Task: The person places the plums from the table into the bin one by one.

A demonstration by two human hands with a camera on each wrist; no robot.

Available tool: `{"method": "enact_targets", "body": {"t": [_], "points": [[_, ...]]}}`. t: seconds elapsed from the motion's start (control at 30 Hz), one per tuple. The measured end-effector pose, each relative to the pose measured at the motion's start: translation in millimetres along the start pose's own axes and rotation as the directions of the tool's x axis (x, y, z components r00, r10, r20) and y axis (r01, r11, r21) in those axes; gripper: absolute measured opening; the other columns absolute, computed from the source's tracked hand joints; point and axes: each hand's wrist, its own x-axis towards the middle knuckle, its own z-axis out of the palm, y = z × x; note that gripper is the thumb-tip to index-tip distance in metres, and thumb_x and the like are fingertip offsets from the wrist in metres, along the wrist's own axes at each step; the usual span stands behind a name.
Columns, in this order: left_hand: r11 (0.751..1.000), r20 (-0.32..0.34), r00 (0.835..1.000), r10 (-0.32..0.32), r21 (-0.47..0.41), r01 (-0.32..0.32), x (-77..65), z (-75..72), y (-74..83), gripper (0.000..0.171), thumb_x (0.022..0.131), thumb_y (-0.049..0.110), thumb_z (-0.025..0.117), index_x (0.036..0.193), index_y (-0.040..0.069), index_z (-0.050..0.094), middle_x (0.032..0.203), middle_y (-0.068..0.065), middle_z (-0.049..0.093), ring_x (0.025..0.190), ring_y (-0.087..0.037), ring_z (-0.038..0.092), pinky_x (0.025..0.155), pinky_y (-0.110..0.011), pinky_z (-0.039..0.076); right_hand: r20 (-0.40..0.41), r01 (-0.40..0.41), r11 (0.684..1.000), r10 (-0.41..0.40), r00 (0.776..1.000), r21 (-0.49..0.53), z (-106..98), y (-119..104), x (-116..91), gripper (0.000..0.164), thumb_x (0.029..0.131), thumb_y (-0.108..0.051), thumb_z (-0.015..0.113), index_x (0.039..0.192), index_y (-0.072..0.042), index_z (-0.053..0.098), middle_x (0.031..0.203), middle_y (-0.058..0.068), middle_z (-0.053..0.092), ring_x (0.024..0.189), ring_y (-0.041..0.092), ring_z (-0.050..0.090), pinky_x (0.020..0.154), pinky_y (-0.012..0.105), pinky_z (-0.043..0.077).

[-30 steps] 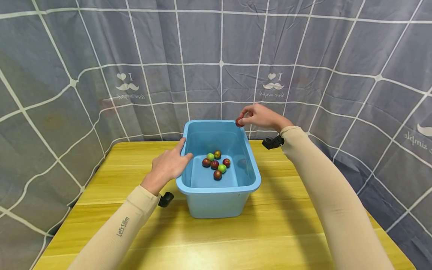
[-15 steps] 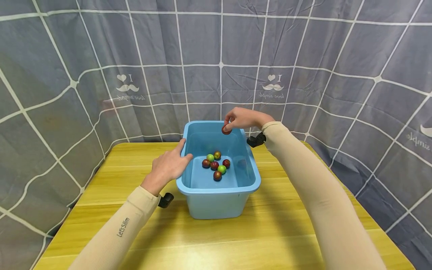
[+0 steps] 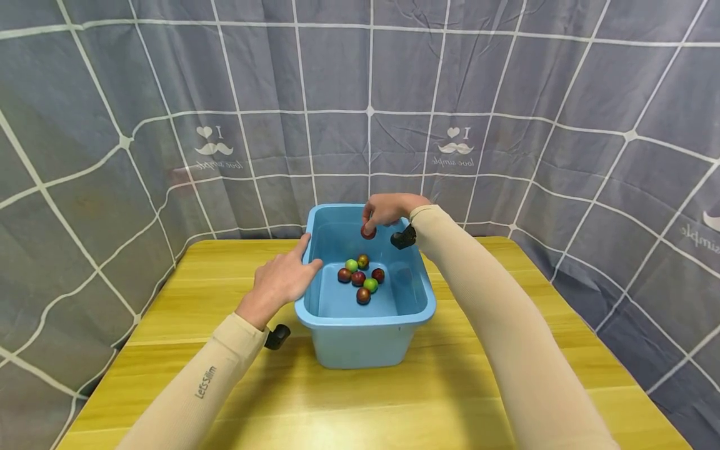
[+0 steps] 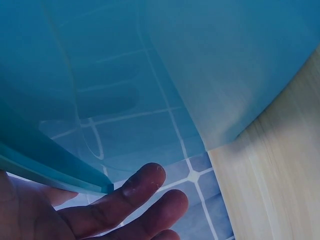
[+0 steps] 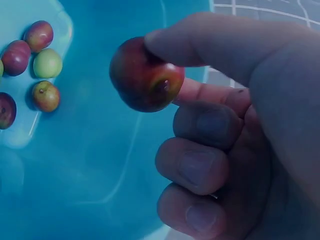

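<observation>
A reddish-brown jujube (image 5: pixel 145 77) with a green patch round its stem end is pinched between the thumb and index finger of my right hand (image 3: pixel 388 209). The other fingers of that hand curl in towards the palm. It holds the fruit above the far part of a blue plastic tub (image 3: pixel 365 320). Several red jujubes (image 3: pixel 363 295) and two green jujubes (image 3: pixel 370 285) lie together on the tub's floor. At the tub's left side, my left hand (image 3: pixel 281 278) grips the rim, thumb over the inside and fingers (image 4: pixel 145 182) down the outside.
The tub stands on a yellow wood-grain table (image 3: pixel 236 381). A grey curtain (image 3: pixel 337 75) with white grid lines hangs round the back and both sides. Black wrist cameras (image 3: pixel 277 337) sit under both sleeve cuffs.
My right hand has come left and down from beyond the tub's far right corner, carrying the jujube in over the tub. The left hand has stayed on the rim.
</observation>
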Motion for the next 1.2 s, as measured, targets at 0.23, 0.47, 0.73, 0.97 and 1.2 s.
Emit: {"method": "enact_targets", "body": {"t": [0.23, 0.47, 0.73, 0.97, 1.2], "points": [[1.000, 0.009, 1.000, -0.013, -0.001, 0.013, -2.1, 2.4, -0.7, 0.074, 0.100, 0.055, 0.038, 0.164, 0.029, 0.011, 0.121, -0.019, 0.066, 0.080, -0.029, 0.061, 0.061, -0.040, 0.044, 0.049, -0.042, 0.999, 0.042, 0.998, 0.010, 8, 1, 9, 0.016, 0.097, -0.019, 0.065, 0.109, -0.009, 0.068, 0.077, 0.001, 0.055, 0.052, 0.010, 0.033, 0.054, 0.028, 0.033], [1.000, 0.003, 1.000, -0.004, -0.010, 0.004, -0.9, 2.3, -1.8, 0.074, 0.100, 0.055, 0.038, 0.164, 0.028, 0.011, 0.109, -0.016, 0.067, 0.075, -0.028, 0.060, 0.060, -0.041, 0.044, 0.045, -0.065, 0.998, 0.065, 0.997, -0.009, 11, 3, 13, 0.017, 0.097, -0.017, 0.063, 0.110, -0.008, 0.068, 0.072, 0.000, 0.052, 0.052, 0.010, 0.036, 0.056, 0.029, 0.035], [1.000, -0.002, 1.000, -0.004, 0.003, 0.004, 1.2, 0.2, -3.6, 0.074, 0.099, 0.055, 0.038, 0.164, 0.029, 0.012, 0.099, -0.014, 0.066, 0.075, -0.028, 0.060, 0.060, -0.040, 0.043, 0.006, -0.046, 0.999, 0.046, 0.999, -0.003, 7, 2, 11, 0.023, 0.097, -0.016, 0.065, 0.118, -0.008, 0.066, 0.069, 0.001, 0.046, 0.052, 0.011, 0.036, 0.054, 0.028, 0.036], [1.000, 0.003, 1.000, 0.003, 0.021, -0.003, 1.8, -1.8, -6.0, 0.076, 0.098, 0.058, 0.039, 0.164, 0.028, 0.014, 0.127, -0.018, 0.065, 0.088, -0.030, 0.063, 0.062, -0.041, 0.044, -0.018, -0.001, 0.999, 0.000, 1.000, -0.037, 7, -3, -4, 0.028, 0.097, -0.022, 0.066, 0.122, -0.012, 0.067, 0.077, 0.000, 0.054, 0.060, 0.013, 0.044, 0.060, 0.029, 0.042], [1.000, -0.001, 1.000, 0.013, -0.003, -0.013, 4.7, -6.8, -5.1, 0.078, 0.097, 0.059, 0.042, 0.163, 0.026, 0.017, 0.137, -0.019, 0.061, 0.100, -0.034, 0.065, 0.065, -0.042, 0.046, -0.106, 0.084, 0.990, -0.096, 0.990, -0.110, 1, 0, -35, 0.026, 0.096, -0.026, 0.067, 0.118, -0.013, 0.069, 0.094, 0.008, 0.062, 0.088, 0.027, 0.056, 0.075, 0.034, 0.046]]}}
